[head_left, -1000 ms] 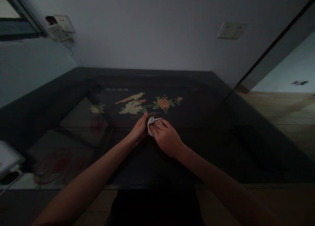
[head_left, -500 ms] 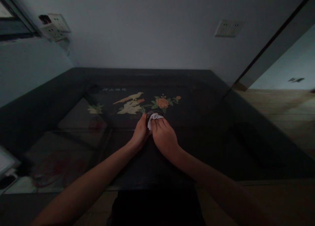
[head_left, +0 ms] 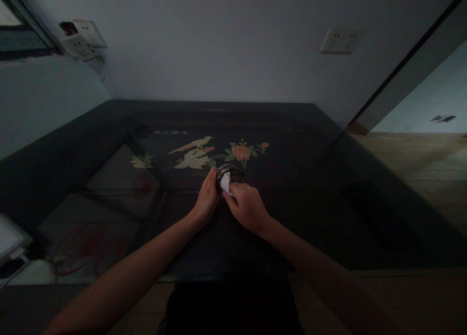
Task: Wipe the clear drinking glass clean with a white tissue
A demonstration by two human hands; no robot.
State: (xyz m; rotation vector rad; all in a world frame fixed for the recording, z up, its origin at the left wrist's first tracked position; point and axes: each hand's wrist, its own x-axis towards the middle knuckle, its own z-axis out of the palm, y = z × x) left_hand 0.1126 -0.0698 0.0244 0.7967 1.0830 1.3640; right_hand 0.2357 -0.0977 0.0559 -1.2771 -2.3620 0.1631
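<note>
My left hand (head_left: pixel 207 195) is closed round the left side of a small dark, shiny, rounded container (head_left: pixel 228 168), perhaps glass; its exact kind is hard to make out in the dim light. My right hand (head_left: pixel 248 206) pinches a white tissue (head_left: pixel 225 182) between thumb and fingers, pressed at the container's near side and opening. Both hands are together over the near middle of a black glossy table (head_left: pixel 226 257). Part of the container is hidden behind the fingers and tissue.
Inlaid birds (head_left: pixel 193 152) and a peony (head_left: pixel 241 153) decorate the tabletop. A dark flat object (head_left: pixel 379 213) lies at the right. A white device (head_left: pixel 12 240) with a cable sits at the left edge. Wall sockets (head_left: pixel 342 41) are above the table's back edge.
My right hand has drawn slightly down and right and turned, so less of the tissue shows and more of the dark container is visible. My left hand keeps its hold.
</note>
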